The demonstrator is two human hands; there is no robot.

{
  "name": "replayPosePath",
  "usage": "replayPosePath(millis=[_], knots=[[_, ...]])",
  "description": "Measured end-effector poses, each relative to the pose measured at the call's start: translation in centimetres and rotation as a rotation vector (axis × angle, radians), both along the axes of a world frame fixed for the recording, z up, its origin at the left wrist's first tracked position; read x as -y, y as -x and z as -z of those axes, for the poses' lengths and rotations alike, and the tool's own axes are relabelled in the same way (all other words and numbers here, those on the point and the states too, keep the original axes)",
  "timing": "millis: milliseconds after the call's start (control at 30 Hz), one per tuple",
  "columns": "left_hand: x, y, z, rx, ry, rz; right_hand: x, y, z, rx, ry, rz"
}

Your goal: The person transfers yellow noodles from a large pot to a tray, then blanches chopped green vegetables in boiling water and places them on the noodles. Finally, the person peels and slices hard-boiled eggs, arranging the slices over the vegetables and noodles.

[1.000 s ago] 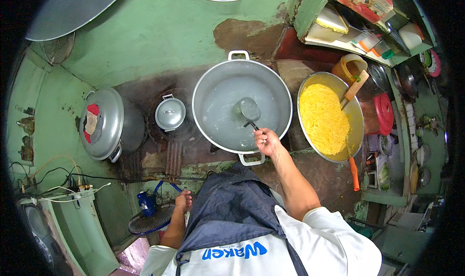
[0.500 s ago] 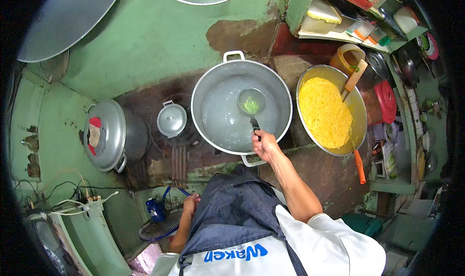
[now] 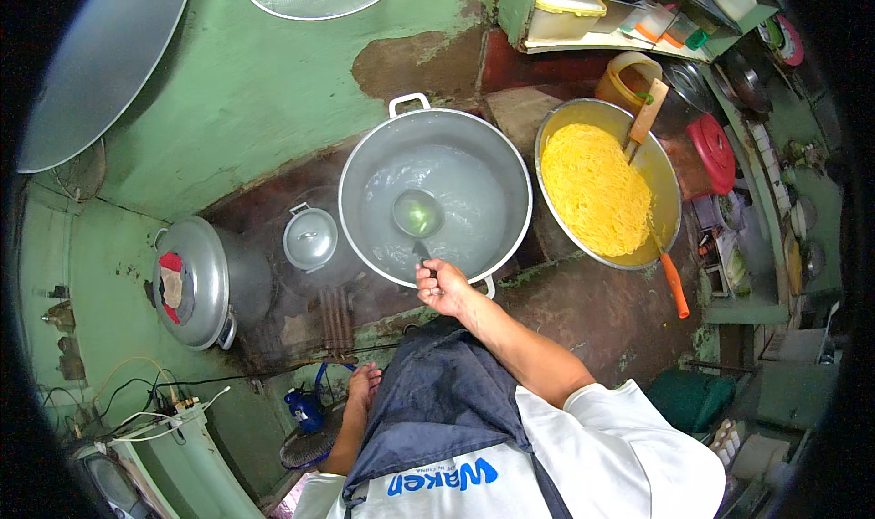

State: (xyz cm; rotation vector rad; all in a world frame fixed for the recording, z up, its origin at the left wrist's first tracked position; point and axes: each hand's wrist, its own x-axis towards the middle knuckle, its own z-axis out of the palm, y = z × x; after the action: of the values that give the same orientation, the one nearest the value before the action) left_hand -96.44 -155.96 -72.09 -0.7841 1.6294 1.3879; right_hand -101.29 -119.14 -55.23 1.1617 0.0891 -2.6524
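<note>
My right hand point(image 3: 444, 287) is closed round the black handle of a round-bowled ladle point(image 3: 407, 220). Its bowl is down at the cloudy water in the large grey metal pot point(image 3: 365, 145), left of the middle. Bright green pieces point(image 3: 421, 216) lie in the bowl, blurred; whether the bowl is solid or mesh I cannot make out. My left hand point(image 3: 365, 384) hangs beside the dark apron, fingers loosely apart, with nothing visible in it. To the pot's right, a wide metal basin point(image 3: 670, 189) holds yellow noodles point(image 3: 592, 191), a wooden-handled utensil point(image 3: 647, 112) and an orange-handled one point(image 3: 674, 284).
Left of the pot are a small lidded pot point(image 3: 310, 238) and a big lidded pot point(image 3: 205, 282) with cloth on its lid. A blue-motored fan point(image 3: 305, 410) stands low at the left. Shelves with containers point(image 3: 565, 10) and a red lid point(image 3: 711, 154) are at the right.
My right hand has drawn the ladle left and nearer to me within the pot. The water there looks more stirred. The whole view has shifted slightly; my left hand stays by the apron.
</note>
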Motion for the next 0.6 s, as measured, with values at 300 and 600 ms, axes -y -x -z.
replayPosePath(millis=[300, 600], knots=[[-0.9, 0.7, -0.4, -0.022, -0.025, 0.049, -7.9, -1.7, 3.3, -0.020, 0.281, 0.283], [1.8, -1.7, 0.0, 0.059, 0.031, -0.064, -9.3, -1.1, 1.7, 0.133, -0.440, -0.170]])
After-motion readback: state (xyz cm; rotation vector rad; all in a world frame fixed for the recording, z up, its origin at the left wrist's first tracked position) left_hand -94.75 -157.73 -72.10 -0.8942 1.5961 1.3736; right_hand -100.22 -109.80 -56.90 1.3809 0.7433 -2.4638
